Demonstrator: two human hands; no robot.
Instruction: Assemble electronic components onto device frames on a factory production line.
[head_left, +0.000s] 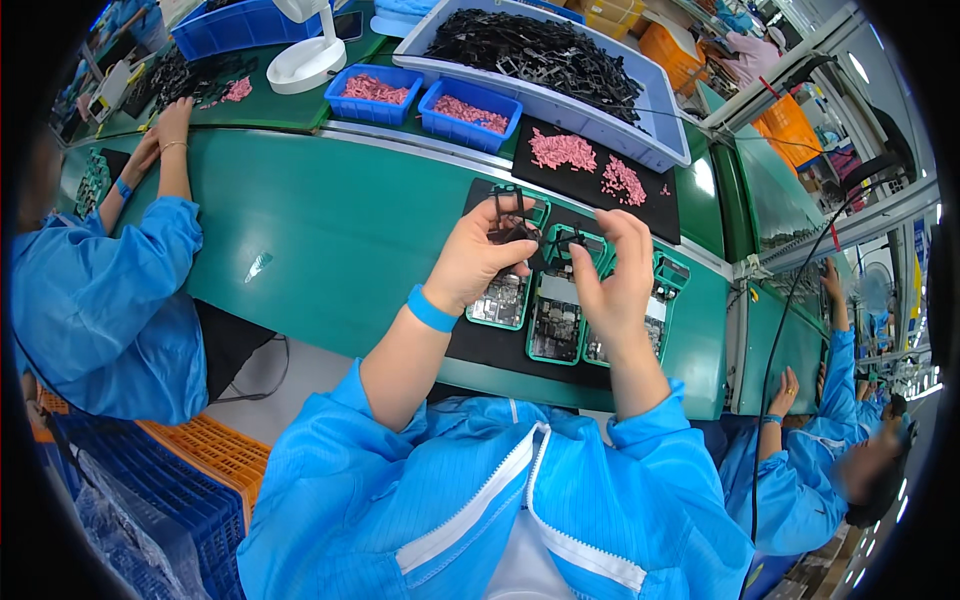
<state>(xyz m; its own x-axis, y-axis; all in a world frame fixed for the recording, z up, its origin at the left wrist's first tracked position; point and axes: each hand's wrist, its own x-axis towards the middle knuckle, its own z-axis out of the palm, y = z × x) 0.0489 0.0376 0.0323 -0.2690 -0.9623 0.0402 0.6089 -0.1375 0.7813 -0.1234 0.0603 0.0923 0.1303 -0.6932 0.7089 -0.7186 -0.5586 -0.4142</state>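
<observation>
left hand (462, 255) over black mat (492, 345) | fingers closed around black plastic piece (519, 233) || right hand (622, 275) over mat | fingers apart, gripping nothing

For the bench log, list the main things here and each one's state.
Left hand, closed on a black part
Right hand, open
Green-framed boards, lying flat, partly hidden by the hands
Large bin, heaped with small black pieces
Two small blue trays, holding pink pieces
Loose pink pile, spread on a black mat
Wearer's jacket, partly unzipped
</observation>
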